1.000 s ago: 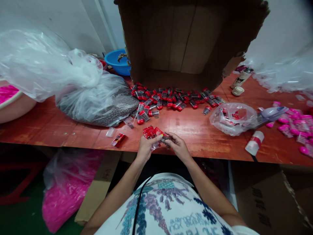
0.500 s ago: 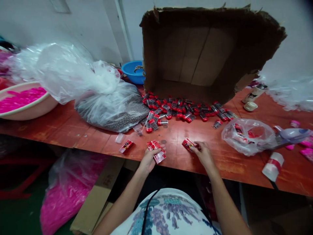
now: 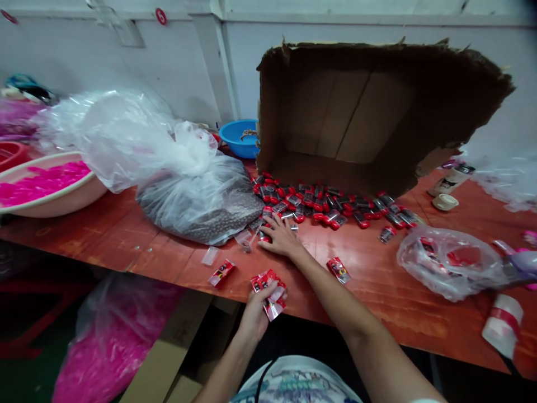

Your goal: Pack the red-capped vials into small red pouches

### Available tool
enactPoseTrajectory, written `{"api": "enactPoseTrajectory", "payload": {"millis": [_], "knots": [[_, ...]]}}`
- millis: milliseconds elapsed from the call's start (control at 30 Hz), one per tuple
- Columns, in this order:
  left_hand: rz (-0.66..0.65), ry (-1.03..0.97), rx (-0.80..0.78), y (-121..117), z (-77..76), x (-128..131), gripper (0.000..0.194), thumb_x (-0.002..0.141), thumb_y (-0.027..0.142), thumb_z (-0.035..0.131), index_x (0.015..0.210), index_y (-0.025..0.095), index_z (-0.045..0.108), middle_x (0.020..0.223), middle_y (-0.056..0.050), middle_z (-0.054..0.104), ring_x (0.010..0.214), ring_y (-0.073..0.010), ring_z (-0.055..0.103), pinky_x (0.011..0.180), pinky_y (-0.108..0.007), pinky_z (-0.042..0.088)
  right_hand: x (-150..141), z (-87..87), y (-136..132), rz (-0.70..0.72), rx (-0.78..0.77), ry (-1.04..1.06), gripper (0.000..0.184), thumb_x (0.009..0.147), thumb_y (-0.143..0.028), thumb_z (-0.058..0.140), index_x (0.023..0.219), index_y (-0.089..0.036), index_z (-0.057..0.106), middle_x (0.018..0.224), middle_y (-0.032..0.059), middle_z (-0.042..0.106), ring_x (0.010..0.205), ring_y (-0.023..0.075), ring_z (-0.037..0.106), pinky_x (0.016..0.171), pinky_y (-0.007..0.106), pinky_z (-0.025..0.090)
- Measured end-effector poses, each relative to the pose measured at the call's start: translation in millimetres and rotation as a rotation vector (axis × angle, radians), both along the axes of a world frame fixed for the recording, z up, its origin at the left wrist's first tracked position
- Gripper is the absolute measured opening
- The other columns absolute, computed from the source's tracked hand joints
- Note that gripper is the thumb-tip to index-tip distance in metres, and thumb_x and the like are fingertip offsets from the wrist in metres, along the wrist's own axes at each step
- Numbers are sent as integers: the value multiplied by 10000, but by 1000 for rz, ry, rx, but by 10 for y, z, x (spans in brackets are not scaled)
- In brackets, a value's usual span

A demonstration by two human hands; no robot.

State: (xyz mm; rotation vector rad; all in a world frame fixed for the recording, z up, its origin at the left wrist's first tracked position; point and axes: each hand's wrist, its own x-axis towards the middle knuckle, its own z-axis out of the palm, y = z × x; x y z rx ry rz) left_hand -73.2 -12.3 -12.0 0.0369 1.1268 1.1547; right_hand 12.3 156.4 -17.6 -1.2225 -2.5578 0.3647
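Note:
My left hand is closed around several red printed packets, fanned out at the table's front edge. My right hand reaches across to the left end of a pile of small clear containers with red caps. Its fingers are spread over one red-capped container; a grip on it does not show. A red packet lies alone right of my forearm. Another red packet rests left of my left hand, near a small clear plastic piece.
Behind the pile, a torn cardboard box lies with its opening facing me. A tied clear bag of dark beads stands left, beside a basin of pink pieces. A plastic bag and a white roll are on the right.
My right hand has let go of the red packet and moved left and forward to the pile. My left hand keeps its packets. The view has tilted up a little.

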Motion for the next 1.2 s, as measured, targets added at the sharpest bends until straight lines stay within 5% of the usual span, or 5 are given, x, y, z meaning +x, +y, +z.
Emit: {"api": "enactPoseTrajectory", "payload": {"millis": [267,533,800,967,1200], "knots": [[-32,-55,45,72,-41,-76,102,630,67,721,709,82,660,653,-76,680,587,-170,658,573,-247,528,785,-33,-484,-75,8,-27,485,820,-473,557,1277,-309,546,1429,48,429,1348,316,283,1072,506,241],[-16,-50,16,81,-26,-43,105,631,52,725,718,86,677,703,-85,707,609,-170,667,620,-271,558,1238,43,-757,-122,20,-80,500,820,-492,565,1289,-318,538,1453,57,407,1348,352,288,1074,594,179],[51,17,39,-7,39,-22,108,634,47,733,715,88,676,678,-73,705,589,-161,664,610,-277,573,371,-22,-490,-173,-2,269,277,935,-229,435,1072,-206,674,984,74,678,946,211,578,862,335,446],[123,36,56,-80,41,-123,147,641,82,753,767,90,678,724,-95,721,654,-186,685,663,-301,579,-243,-43,-111,-150,-105,224,282,913,-200,460,1102,-219,668,1095,73,641,1006,210,567,885,315,425],[151,63,110,-102,-111,-267,201,565,96,802,718,101,673,672,-58,702,601,-155,654,634,-285,563,-350,-160,22,-139,-128,209,216,889,-221,508,973,-173,701,1050,98,642,1021,217,553,905,316,411]]}}
